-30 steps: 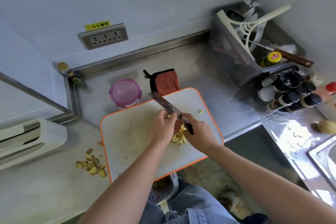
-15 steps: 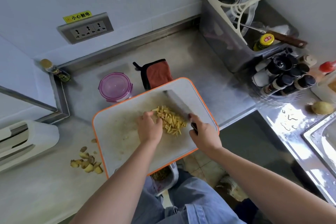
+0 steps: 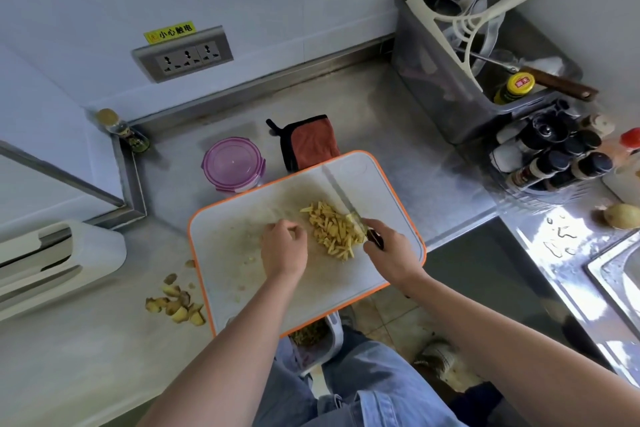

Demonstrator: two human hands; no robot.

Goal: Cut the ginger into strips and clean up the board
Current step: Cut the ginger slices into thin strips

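A pile of yellow ginger strips lies in the middle of the white cutting board with an orange rim. My right hand grips the dark handle of a knife, whose blade lies along the right side of the pile. My left hand hovers just left of the strips with loosely curled fingers and holds nothing. Ginger peel scraps lie on the counter left of the board.
Behind the board sit a purple-lidded container and a red cloth. A grey utensil bin and a bottle rack stand at the right. A potato lies near the sink. The board overhangs the counter edge above a waste bin.
The ginger strips have been spread from under my hands into an open pile. My left hand let go and drew back left; the knife blade came down beside the pile.
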